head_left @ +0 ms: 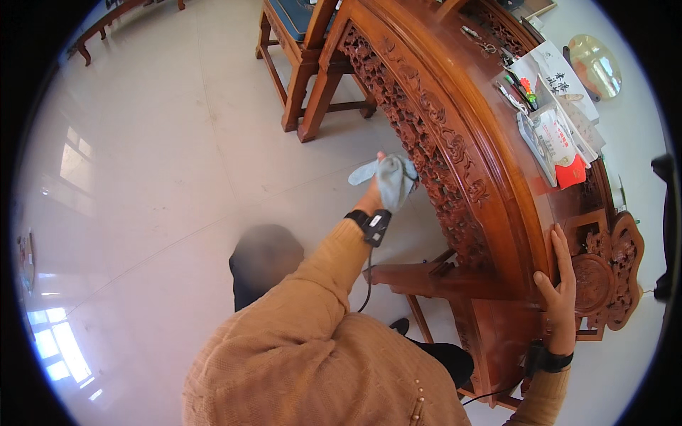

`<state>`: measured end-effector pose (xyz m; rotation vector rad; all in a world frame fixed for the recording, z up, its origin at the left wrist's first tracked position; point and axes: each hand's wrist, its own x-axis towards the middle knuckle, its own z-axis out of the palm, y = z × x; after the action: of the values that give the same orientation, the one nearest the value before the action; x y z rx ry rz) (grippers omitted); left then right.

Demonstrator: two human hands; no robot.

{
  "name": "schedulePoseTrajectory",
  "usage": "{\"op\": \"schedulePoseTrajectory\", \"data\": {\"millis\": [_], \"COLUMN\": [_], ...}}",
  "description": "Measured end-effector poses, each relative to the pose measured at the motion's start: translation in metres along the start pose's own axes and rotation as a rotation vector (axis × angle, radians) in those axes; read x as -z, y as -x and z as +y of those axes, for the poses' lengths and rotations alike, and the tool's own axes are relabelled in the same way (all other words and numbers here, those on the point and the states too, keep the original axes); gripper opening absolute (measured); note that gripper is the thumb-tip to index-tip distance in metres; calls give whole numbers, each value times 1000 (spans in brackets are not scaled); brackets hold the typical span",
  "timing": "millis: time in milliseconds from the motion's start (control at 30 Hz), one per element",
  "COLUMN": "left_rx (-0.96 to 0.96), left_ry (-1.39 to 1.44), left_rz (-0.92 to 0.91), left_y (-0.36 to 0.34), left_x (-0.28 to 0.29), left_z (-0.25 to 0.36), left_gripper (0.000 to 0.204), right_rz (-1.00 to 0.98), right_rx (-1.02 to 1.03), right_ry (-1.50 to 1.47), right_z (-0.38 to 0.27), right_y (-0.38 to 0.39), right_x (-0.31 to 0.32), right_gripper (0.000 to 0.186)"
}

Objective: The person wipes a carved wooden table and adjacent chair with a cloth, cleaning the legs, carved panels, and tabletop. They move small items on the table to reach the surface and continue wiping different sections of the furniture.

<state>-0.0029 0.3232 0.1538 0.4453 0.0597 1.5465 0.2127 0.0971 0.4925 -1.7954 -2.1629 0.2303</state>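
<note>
Above the glossy floor [163,184], a cloth [393,184] seemingly touches the carved table [472,92].

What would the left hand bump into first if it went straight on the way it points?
Most likely the carved wooden panel: the grey cloth in the left hand looks close to it, though depth is hard to judge.

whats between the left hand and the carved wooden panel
The pale grey cloth, bunched over the left hand, lies between it and the carved wooden panel in the head view; whether the cloth touches the carving is unclear.
</note>
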Motion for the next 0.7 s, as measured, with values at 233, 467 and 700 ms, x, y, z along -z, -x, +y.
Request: {"op": "schedulePoseTrajectory", "data": {"millis": [233,467,700], "left_rx": [-115,-198,-135], "left_ry": [1030,1061,615], "left_rz": [-700,-570,-38], "left_y": [-44,-76,-57], "left_x": [24,-6,-20], "left_z": [-60,-87,-55], "left_gripper": [57,85,78], "right_rz": [-23,-9,4], "right_rx": [-35,-107,-129], "right_ry": [59,54,27], "right_z": [3,8,4], "right_y": [-2,-3,-3], "right_x": [0,-3,-3], "right_gripper": [82,92,89]}}
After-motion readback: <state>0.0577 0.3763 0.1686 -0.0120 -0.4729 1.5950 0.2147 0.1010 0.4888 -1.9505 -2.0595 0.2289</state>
